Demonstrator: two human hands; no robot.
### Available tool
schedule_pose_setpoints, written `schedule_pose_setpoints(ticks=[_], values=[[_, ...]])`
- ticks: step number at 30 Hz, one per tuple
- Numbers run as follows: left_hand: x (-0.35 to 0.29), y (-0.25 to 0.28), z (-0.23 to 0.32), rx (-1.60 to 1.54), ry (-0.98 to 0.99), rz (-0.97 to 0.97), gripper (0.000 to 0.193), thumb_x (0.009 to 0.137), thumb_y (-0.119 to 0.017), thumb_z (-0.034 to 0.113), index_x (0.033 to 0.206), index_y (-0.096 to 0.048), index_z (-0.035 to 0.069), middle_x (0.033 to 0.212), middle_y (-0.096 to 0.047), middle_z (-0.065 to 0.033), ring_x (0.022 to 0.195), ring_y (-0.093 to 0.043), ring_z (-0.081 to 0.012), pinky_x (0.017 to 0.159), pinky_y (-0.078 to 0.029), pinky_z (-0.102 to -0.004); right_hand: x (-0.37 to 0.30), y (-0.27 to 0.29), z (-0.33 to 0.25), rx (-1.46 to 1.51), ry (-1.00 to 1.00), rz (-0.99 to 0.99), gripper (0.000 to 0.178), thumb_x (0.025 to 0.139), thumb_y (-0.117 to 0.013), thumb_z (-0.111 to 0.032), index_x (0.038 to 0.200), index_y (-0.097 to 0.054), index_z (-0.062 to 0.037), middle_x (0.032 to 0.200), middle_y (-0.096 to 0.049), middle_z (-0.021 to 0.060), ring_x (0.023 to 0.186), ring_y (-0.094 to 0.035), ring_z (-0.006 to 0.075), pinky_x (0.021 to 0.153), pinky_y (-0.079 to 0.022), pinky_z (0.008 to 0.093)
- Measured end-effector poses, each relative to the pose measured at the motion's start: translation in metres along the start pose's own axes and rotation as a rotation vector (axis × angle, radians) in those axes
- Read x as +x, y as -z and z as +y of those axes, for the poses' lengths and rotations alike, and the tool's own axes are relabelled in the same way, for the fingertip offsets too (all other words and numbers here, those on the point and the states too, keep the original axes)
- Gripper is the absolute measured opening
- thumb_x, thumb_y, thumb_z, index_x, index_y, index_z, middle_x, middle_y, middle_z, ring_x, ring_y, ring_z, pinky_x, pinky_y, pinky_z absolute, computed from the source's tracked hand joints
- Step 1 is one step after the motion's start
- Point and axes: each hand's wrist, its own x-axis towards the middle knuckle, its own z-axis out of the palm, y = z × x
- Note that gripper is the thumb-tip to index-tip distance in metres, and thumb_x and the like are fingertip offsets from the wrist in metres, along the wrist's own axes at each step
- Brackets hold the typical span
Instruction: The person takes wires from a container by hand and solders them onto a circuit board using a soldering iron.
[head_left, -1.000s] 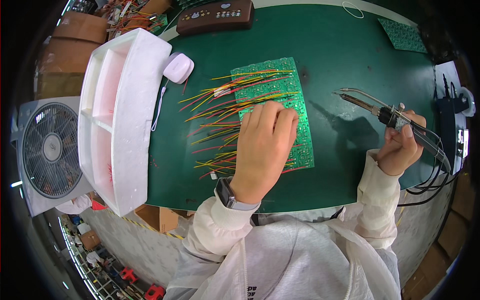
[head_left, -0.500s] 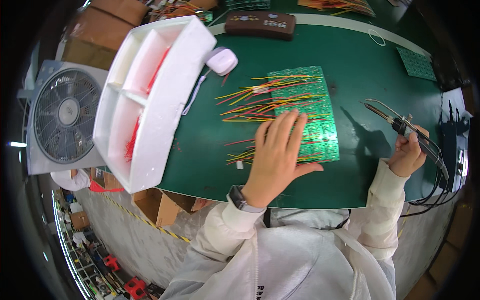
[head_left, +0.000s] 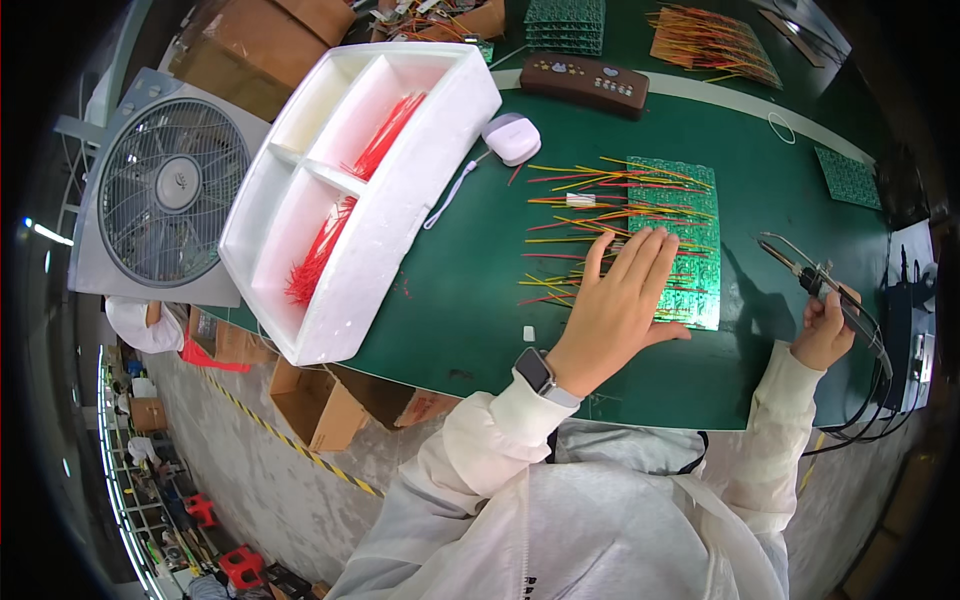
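My left hand (head_left: 622,312) lies flat, palm down and fingers stretched, over the lower part of a green circuit board panel (head_left: 705,255) and its wires. Red and yellow wires (head_left: 560,182) cross the panel in rows and stick out past its left edge. How the wire ends meet the panel under the palm is hidden. My right hand (head_left: 824,325) is closed round a soldering iron (head_left: 810,280) with a thin curved metal tube along it. The iron's tip points up and left, beside the panel's right edge and apart from it.
A white foam tray (head_left: 395,240) holding red wires (head_left: 325,255) stands left, near a fan (head_left: 175,190). Further back are a brown case (head_left: 585,85), stacked green panels (head_left: 565,25) and a wired panel (head_left: 715,45). A pale lilac case (head_left: 512,138) sits beside the tray. Black cables (head_left: 850,430) hang at right.
The whole view has shifted, so the table's things appear further right. Beneath my left hand the wires look straighter, and its little finger is spread wider. My right hand still holds the iron.
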Motion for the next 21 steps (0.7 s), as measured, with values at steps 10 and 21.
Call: schedule_pose_setpoints(ticks=[10, 21], values=[[0.001, 0.12, -0.055, 0.124, 0.129, 0.241, 0.039, 0.07, -0.063, 0.015, 0.105, -0.051, 0.003, 0.114, -0.046, -0.0134, 0.106, -0.043, -0.0291, 0.088, -0.034, -0.038, 0.001, 0.009, 0.004, -0.125, -0.013, 0.031, 0.014, 0.076, -0.049, -0.015, 0.082, -0.05, -0.0027, 0.055, -0.044, 0.0015, 0.045, -0.036, 0.0059, 0.04, -0.024, 0.0175], [-0.134, 0.239, -0.362, 0.196, 0.778, -0.015, 0.016, 0.07, -0.057, 0.007, 0.082, -0.057, -0.003, 0.074, -0.06, -0.0112, 0.069, -0.056, -0.0163, 0.063, -0.043, -0.0273, 0.0, 0.001, 0.0, -0.097, 0.042, -0.065, 0.015, 0.076, -0.049, -0.014, 0.083, -0.049, -0.0003, 0.054, -0.043, 0.0023, 0.045, -0.037, 0.0069, 0.042, -0.027, 0.0188]])
